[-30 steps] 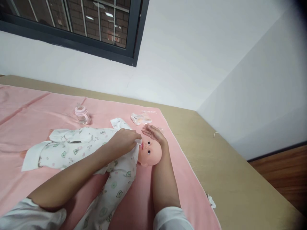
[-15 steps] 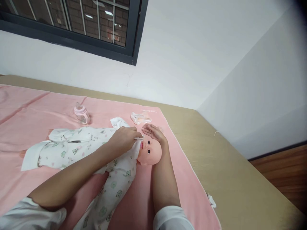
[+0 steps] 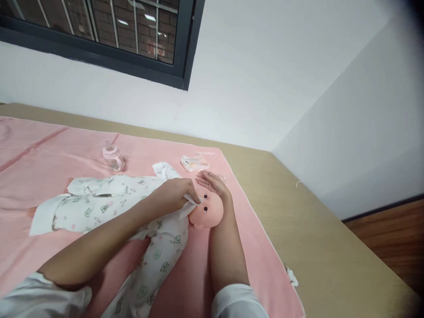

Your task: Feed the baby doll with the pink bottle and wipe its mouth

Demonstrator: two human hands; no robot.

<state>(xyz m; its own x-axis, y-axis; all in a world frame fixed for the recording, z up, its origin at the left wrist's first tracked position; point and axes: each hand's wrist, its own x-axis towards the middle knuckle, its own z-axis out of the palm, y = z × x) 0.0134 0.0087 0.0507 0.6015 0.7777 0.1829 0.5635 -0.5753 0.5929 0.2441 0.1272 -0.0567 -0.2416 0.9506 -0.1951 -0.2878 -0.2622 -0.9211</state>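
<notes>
A baby doll [image 3: 212, 211] lies on its back with its head to the right, dressed in a white printed outfit [image 3: 112, 196]. My left hand [image 3: 177, 194] is closed in a pinch on a white cloth [image 3: 193, 201] over the doll's mouth and chin. Whether this cloth is part of the outfit's collar, I cannot tell. Around the far side of the doll's head curves my right hand [image 3: 212, 182], open, its fingers stretched out and its wrist against the crown. The doll's lower face is hidden by the cloth and my left fingers.
A pink baby bottle [image 3: 113, 158] lies beyond the doll's legs. Near my right fingertips is a clear plastic packet [image 3: 194, 163]. The pink blanket [image 3: 248, 247] covers part of a wooden surface [image 3: 298, 238], with a white wall and a barred window [image 3: 185, 75] behind.
My left hand has moved slightly right, bringing the white cloth up over the doll's mouth, which showed before. My right hand has stayed in place.
</notes>
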